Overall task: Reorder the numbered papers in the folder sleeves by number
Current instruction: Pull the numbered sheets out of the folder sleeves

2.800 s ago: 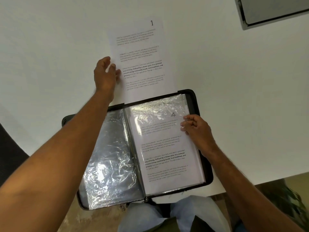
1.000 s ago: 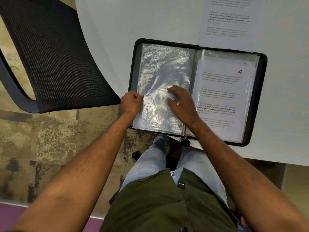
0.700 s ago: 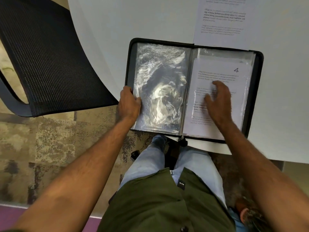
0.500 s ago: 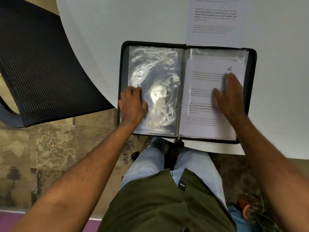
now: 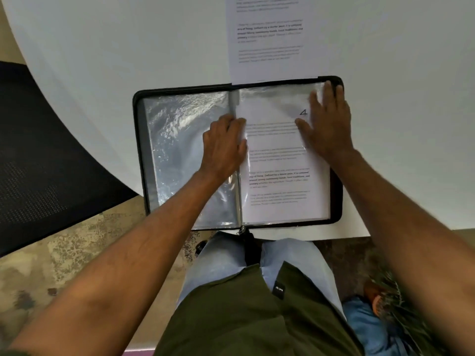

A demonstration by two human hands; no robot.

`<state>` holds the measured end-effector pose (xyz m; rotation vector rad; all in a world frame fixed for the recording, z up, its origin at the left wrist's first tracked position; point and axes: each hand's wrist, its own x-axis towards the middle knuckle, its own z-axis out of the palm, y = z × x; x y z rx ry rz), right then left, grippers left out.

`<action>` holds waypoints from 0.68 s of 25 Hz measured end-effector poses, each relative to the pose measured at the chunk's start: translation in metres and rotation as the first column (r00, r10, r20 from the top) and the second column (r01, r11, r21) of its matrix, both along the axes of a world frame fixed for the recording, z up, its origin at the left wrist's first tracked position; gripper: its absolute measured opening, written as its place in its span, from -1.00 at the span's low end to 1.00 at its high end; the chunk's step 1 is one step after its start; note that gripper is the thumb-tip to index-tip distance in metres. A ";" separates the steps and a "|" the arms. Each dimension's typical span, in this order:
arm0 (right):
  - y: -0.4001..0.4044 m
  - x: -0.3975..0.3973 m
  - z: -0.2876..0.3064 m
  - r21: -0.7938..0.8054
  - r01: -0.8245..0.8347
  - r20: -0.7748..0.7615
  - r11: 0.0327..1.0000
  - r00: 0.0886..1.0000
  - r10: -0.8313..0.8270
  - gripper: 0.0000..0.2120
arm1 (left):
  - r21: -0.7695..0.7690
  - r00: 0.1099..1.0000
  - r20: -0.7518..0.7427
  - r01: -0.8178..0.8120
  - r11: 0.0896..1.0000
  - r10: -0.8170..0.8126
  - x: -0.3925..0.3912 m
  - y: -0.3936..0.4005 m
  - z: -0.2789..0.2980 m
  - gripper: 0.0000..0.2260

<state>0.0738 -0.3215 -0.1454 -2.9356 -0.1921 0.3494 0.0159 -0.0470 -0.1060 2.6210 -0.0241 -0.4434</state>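
While the white table (image 5: 128,47) fills the upper part of the view, a black mesh chair (image 5: 38,155) sits off beyond the left hand's side, over a mottled carpet (image 5: 77,247). The black zip folder (image 5: 336,196) lies open at the table's near edge, directly under both hands. Its left half shows an empty, crinkled plastic sleeve (image 5: 180,140), just outward of the left hand. Its right half holds a sleeve with the paper numbered 4 (image 5: 280,176) inside; the printed 4 sits just beside the right hand's fingers, on their inner side. Another loose sheet of printed text (image 5: 270,42) lies on the table past the folder's far edge, well beyond both hands; its number is out of view.

The left hand (image 5: 223,147) rests across the folder's spine, fingers lightly bent, fingertips on the inner edge of the page 4 sleeve; I cannot tell whether it pinches that edge or only presses it. The right hand (image 5: 326,124) lies flat with fingers spread wide and straight on the upper outer corner of the same sleeve, fingertips reaching the folder's rim, gripping nothing.

Below the hands are the person's olive shirt and pale jeans.
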 end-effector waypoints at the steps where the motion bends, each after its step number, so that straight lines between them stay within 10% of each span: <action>1: 0.001 -0.002 0.000 0.005 -0.017 0.060 1.000 0.998 0.017 -0.38 | -0.005 1.000 -0.007 0.006 1.000 -0.006 0.012 -0.006 0.001 -0.58; 8: 0.005 -0.018 0.019 0.277 -0.001 0.119 0.961 0.992 -0.033 -0.61 | -0.020 0.996 0.060 0.066 0.998 -0.065 0.080 -0.030 -0.001 -0.60; 12: 0.006 -0.019 0.037 0.594 0.312 -0.128 0.741 0.947 -0.296 -0.38 | 0.028 0.993 0.059 0.105 0.994 -0.106 0.102 -0.033 0.002 -0.84; 17: 0.001 -0.016 0.049 0.615 0.572 -0.371 0.543 0.818 -0.440 -0.48 | -0.004 0.991 0.046 0.125 0.992 -0.124 0.122 -0.031 0.003 -0.86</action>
